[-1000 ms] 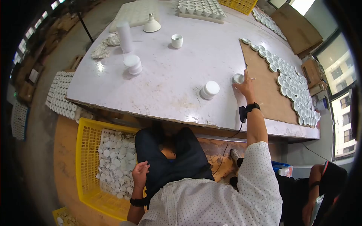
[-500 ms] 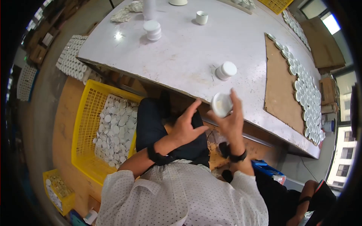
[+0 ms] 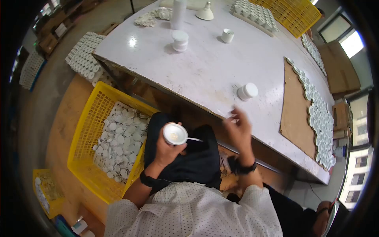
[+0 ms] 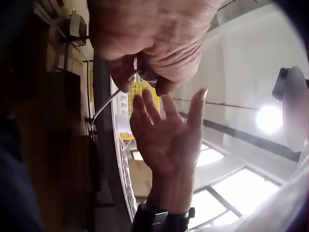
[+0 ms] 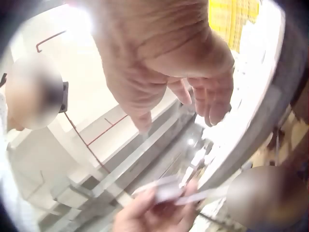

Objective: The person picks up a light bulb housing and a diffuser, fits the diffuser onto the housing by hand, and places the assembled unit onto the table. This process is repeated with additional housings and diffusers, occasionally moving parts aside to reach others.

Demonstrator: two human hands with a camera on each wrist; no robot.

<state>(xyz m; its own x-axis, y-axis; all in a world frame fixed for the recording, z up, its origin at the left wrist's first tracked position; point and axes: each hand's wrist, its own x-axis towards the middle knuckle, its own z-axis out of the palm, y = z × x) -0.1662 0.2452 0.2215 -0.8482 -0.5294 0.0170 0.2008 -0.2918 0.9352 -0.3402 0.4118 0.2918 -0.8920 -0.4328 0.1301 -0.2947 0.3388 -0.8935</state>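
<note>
Over the lap, my left hand (image 3: pixel 166 153) grips a white cup-shaped lamp housing (image 3: pixel 175 133), its wide mouth facing up. A white wire (image 3: pixel 193 139) sticks out from its side. Pale yellowish spots show inside the housing. The left wrist view has the wire (image 4: pixel 104 105) hanging from between the left fingers. My right hand (image 3: pixel 239 132), blurred, is at the table's front edge, apart from the housing and with nothing in it. Its fingers are spread in the left wrist view. Nearest to it on the table stands a short stack of white discs (image 3: pixel 248 91).
Another white stack (image 3: pixel 180 41), a small white cup (image 3: pixel 227 36) and a white bulb (image 3: pixel 205 13) stand farther back. To the right, cardboard (image 3: pixel 295 114) bears rows of white housings (image 3: pixel 320 130). A yellow crate (image 3: pixel 80 152) of white discs (image 3: pixel 118 138) is beside my left leg.
My right hand took a white housing from the cardboard's edge and brought it to the lap. The left hand rose and now holds it; the right has let go.
</note>
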